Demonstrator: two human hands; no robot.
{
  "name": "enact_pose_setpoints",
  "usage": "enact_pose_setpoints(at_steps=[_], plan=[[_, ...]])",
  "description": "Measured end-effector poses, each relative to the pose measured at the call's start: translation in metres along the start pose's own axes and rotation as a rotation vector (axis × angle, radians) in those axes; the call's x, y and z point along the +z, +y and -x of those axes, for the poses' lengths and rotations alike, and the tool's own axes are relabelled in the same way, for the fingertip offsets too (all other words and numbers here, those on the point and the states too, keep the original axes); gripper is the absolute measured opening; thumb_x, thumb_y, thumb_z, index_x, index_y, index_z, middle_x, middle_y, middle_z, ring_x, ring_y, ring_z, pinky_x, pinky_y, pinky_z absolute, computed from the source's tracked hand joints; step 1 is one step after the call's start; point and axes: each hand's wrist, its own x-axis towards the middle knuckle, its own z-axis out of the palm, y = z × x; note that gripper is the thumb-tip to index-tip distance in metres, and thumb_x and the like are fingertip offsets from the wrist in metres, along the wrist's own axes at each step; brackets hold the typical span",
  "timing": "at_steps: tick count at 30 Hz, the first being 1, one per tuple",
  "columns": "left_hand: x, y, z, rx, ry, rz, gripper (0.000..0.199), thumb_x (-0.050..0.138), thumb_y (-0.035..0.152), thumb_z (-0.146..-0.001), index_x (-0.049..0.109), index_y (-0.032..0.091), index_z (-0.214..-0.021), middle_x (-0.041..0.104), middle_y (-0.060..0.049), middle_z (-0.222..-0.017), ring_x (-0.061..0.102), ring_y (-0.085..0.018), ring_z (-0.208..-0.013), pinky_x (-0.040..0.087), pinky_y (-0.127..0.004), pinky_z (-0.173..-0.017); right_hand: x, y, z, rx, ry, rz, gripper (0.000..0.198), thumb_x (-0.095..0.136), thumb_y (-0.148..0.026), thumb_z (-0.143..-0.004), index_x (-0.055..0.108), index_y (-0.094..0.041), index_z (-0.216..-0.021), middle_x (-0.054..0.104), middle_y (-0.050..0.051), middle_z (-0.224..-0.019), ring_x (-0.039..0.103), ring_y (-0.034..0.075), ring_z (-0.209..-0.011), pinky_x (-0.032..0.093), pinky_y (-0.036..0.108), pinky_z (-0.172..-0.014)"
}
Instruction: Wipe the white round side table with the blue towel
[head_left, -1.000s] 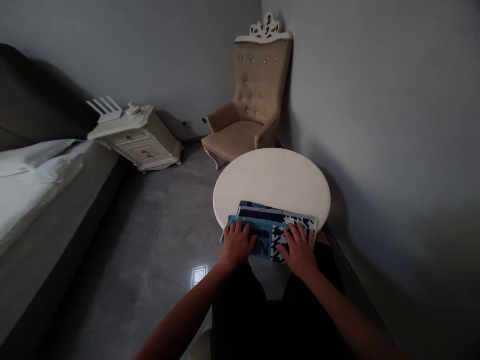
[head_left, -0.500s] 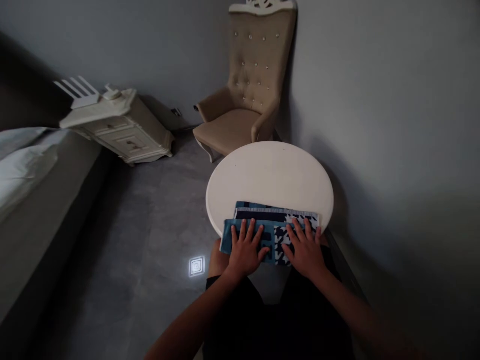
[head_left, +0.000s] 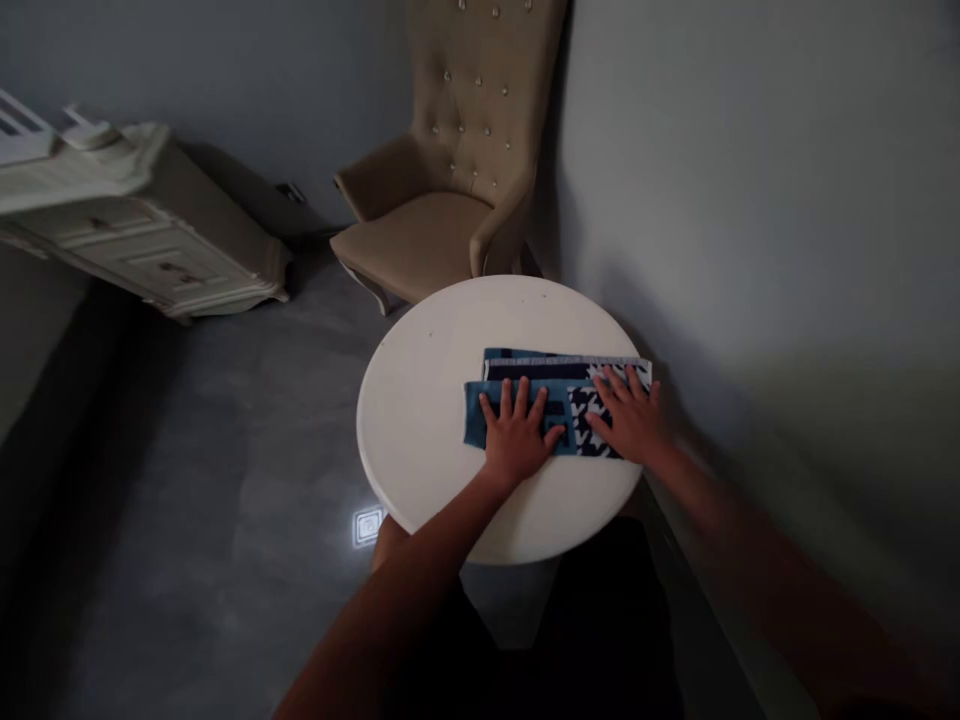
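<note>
A folded towel [head_left: 536, 369], blue and navy with a white houndstooth patch, lies on a round white table [head_left: 420, 440]. My left hand [head_left: 519, 430] rests flat on its blue part, fingers spread. On the houndstooth part at the right, my right hand [head_left: 634, 415] also lies with its fingers spread, close to the table's right rim. Both palms press on the cloth from above, and neither hand grips it. The folded layers show as strips beyond my fingertips.
Behind the table stands a tan buttoned armchair [head_left: 427, 235]. A whitish bedside cabinet [head_left: 180, 230] with a white router [head_left: 22, 130] is at the far left. A grey wall [head_left: 750, 200] runs close along the right. My knees are under the table's near edge.
Both hands and the towel have moved forward from the table's near edge, further onto the top. My view has shifted, so the chair and cabinet sit further left.
</note>
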Motion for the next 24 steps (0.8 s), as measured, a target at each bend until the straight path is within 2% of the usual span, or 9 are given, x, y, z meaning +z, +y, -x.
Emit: enact_pose_setpoints(at_steps=[6, 11, 15, 19, 21, 24], plan=[[-0.007, -0.021, -0.123, -0.038, -0.012, 0.036, 0.085, 0.04, 0.078, -0.11, 0.041, 0.034, -0.183, 0.024, -0.006, -0.193, 0.014, -0.044, -0.178, 0.007, -0.079, -0.14, -0.008, 0.039, -0.123, 0.011, -0.045, -0.056, 0.083, 0.037, -0.067, -0.114, 0.032, -0.024, -0.185, 0.027, 0.012, -0.191, 0.018, 0.05, -0.176, 0.024, 0.082, -0.135], [-0.016, -0.055, -0.217, -0.083, -0.076, 0.046, 0.09, 0.044, 0.084, -0.106, 0.033, 0.041, -0.185, 0.021, -0.002, -0.194, 0.004, -0.043, -0.179, 0.002, -0.079, -0.139, -0.003, 0.051, -0.215, -0.015, -0.002, -0.11, 0.086, 0.039, -0.066, -0.115, 0.028, -0.018, -0.185, 0.03, 0.018, -0.189, 0.036, 0.047, -0.169, 0.036, 0.069, -0.136], [-0.02, -0.087, -0.28, -0.085, -0.17, 0.034, 0.1, 0.045, 0.089, -0.102, 0.023, 0.041, -0.187, 0.014, -0.003, -0.195, -0.004, -0.046, -0.179, 0.0, -0.082, -0.136, 0.009, 0.058, -0.275, -0.004, -0.036, -0.153, 0.088, 0.038, -0.071, -0.114, 0.027, -0.021, -0.186, 0.038, 0.016, -0.186, 0.048, 0.047, -0.162, 0.044, 0.067, -0.131], [-0.018, -0.109, -0.315, -0.076, -0.197, 0.033, 0.102, 0.035, 0.092, -0.102, 0.018, 0.039, -0.188, 0.008, -0.003, -0.196, -0.004, -0.047, -0.178, -0.003, -0.082, -0.135, 0.017, 0.062, -0.31, -0.006, -0.062, -0.184, 0.088, 0.031, -0.076, -0.114, 0.026, -0.025, -0.186, 0.048, 0.013, -0.181, 0.051, 0.046, -0.159, 0.046, 0.068, -0.13], [-0.016, -0.113, -0.318, -0.071, -0.187, 0.021, 0.103, 0.031, 0.093, -0.103, 0.015, 0.038, -0.188, 0.006, -0.003, -0.196, -0.006, -0.047, -0.178, -0.003, -0.082, -0.135, 0.017, 0.063, -0.313, -0.009, -0.06, -0.184, 0.088, 0.027, -0.076, -0.115, 0.026, -0.026, -0.186, 0.049, 0.012, -0.181, 0.051, 0.046, -0.16, 0.045, 0.069, -0.13], [-0.015, -0.111, -0.307, -0.067, -0.165, 0.016, 0.104, 0.028, 0.093, -0.103, 0.015, 0.037, -0.189, 0.006, -0.002, -0.196, -0.008, -0.046, -0.178, -0.003, -0.08, -0.136, 0.014, 0.059, -0.303, -0.027, -0.036, -0.165, 0.087, 0.025, -0.075, -0.115, 0.027, -0.026, -0.186, 0.041, 0.01, -0.185, 0.048, 0.045, -0.162, 0.043, 0.068, -0.132]])
